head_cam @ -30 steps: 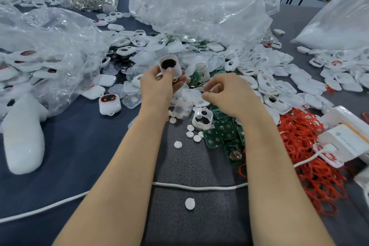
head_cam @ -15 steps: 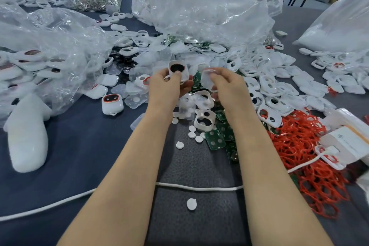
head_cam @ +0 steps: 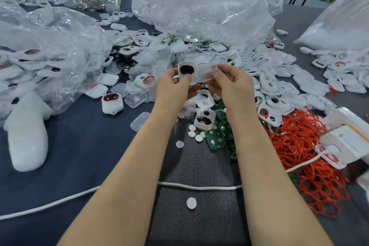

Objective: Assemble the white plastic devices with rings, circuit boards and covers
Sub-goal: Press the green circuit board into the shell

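My left hand (head_cam: 175,86) grips a white plastic device shell (head_cam: 186,72) with a dark round part inside and a bit of red at its top edge. My right hand (head_cam: 229,84) pinches a translucent cover (head_cam: 205,73) right beside the shell, edge to edge. Below the hands lie an empty white shell (head_cam: 204,120), green circuit boards (head_cam: 216,140), small white discs (head_cam: 194,136) and a heap of red rings (head_cam: 299,156). One assembled device with a red ring (head_cam: 112,102) lies to the left.
Clear plastic bags (head_cam: 199,10) and piles of white shells (head_cam: 279,78) crowd the back and right of the table. A bag of finished units (head_cam: 30,62) and a white oblong object (head_cam: 28,134) sit left. A white cord (head_cam: 199,186) crosses the mat; white boxes (head_cam: 347,138) stand right.
My right hand picked a translucent cover out of the pile and raised it next to the shell. My left hand lifted the shell slightly and brought it toward the cover.
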